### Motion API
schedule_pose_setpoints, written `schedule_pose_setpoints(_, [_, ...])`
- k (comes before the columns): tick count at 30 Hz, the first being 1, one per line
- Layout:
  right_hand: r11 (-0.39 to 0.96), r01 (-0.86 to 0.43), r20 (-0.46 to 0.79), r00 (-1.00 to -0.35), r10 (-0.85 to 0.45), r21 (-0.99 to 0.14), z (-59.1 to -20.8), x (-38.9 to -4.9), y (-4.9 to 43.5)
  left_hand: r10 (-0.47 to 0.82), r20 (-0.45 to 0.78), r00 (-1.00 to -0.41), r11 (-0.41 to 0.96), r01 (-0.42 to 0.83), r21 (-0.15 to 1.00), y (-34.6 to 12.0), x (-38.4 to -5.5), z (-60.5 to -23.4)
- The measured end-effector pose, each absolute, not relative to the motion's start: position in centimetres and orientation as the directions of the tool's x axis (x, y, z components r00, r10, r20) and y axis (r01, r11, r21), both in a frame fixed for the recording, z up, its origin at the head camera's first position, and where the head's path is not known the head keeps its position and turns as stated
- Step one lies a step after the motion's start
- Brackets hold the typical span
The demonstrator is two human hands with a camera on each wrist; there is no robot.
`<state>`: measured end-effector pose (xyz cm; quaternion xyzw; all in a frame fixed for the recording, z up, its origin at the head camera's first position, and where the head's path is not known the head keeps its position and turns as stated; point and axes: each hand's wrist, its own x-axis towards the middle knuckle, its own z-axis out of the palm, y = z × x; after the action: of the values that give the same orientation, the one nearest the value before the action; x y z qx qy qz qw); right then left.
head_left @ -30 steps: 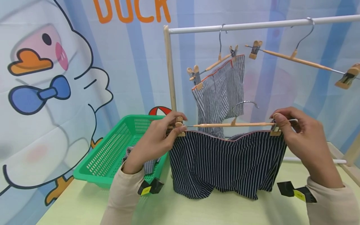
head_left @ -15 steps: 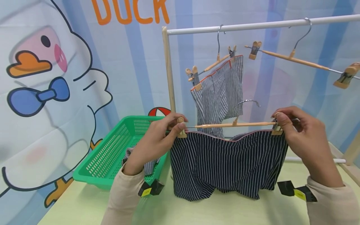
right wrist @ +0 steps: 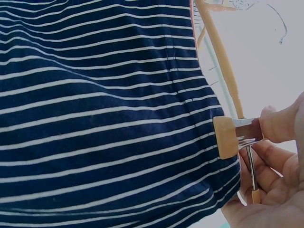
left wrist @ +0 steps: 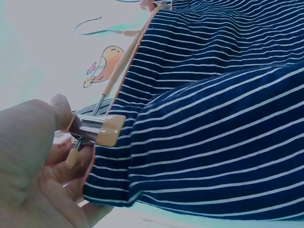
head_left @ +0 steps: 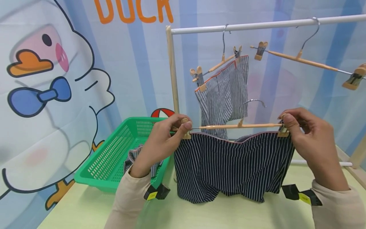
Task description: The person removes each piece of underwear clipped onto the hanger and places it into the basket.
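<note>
Dark navy shorts with white stripes hang by their waistband from a clip hanger with a wooden bar and a metal hook. My left hand pinches the hanger's left clip between thumb and fingers. At the other end, my right hand pinches the right clip in the same way. Both clips bite over the waistband near its corners, as each wrist view shows. The hook points up, overlapping the pale striped shorts behind it in the head view.
Those pale shorts hang from a white rail on a wooden-ended rack. Right of them, a second clip hanger hangs with nothing in its clips. A green basket with striped cloth stands left on the pale yellow table.
Both hands and the hanger with the navy shorts have shifted slightly to the right. The grip on each clip looks the same.
</note>
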<state>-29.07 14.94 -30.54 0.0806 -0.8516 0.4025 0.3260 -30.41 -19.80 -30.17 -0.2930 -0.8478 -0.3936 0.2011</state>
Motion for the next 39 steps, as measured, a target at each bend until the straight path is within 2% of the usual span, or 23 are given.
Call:
schedule_pose_setpoints(14, [0.651,-0.396,0.616,-0.775,0.141,-0.648,-30.5,-29.0,14.7,0.257,0.567,-0.783,0.506,0.609,0.611,-19.2,-30.1,-30.2])
schedule_pose_setpoints(39, [0.631,-0.400,0.613,-0.775,0.153,-0.664,-30.6,-29.2,14.9,0.226,0.578,-0.784,0.500,0.603,0.622,-18.7,-30.2,-30.3])
